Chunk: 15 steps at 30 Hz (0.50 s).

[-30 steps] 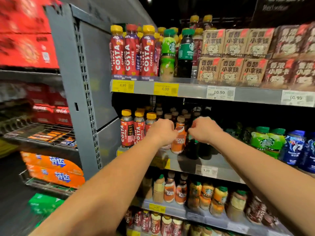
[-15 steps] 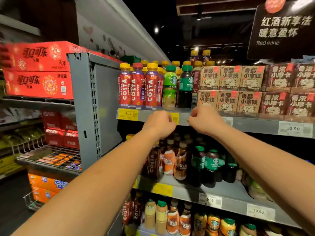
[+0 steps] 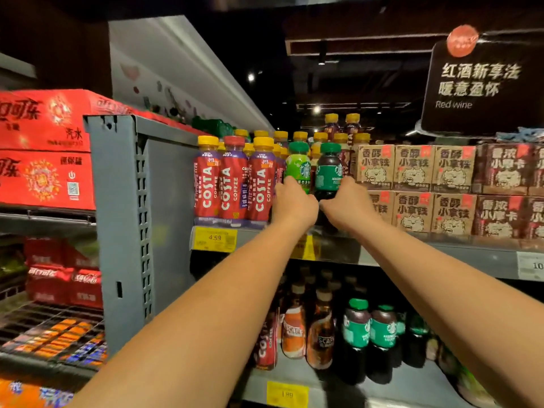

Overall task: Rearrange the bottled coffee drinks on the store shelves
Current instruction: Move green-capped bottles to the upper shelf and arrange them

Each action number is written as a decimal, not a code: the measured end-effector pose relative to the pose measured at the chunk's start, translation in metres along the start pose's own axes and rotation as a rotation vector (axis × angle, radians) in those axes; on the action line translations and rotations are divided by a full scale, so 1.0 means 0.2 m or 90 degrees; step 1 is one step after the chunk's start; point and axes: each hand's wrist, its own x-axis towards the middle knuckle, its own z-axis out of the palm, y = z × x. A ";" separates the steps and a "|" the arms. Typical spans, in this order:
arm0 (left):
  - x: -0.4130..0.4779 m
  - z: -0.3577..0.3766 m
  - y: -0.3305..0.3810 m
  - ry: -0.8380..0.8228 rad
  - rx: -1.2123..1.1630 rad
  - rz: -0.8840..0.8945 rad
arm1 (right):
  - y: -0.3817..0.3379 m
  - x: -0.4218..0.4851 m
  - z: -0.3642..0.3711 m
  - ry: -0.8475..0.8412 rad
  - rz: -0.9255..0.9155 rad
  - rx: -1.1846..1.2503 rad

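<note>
Left hand (image 3: 294, 203) wraps the light-green bottle (image 3: 298, 167), right hand (image 3: 346, 204) the dark-green bottle (image 3: 329, 172), near the shelf edge (image 3: 412, 254).

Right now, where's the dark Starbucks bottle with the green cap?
In the head view, the dark Starbucks bottle stands on the upper shelf, between the light green Starbucks bottle and the brown cartons, at the right hand.
</note>
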 end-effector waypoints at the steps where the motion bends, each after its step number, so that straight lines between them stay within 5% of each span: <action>1: 0.02 0.01 0.00 0.000 -0.020 -0.029 | 0.00 0.01 0.02 -0.002 0.017 0.009; 15: 0.21 0.16 -0.05 0.011 -0.192 -0.178 | 0.02 0.13 0.21 0.032 0.184 0.078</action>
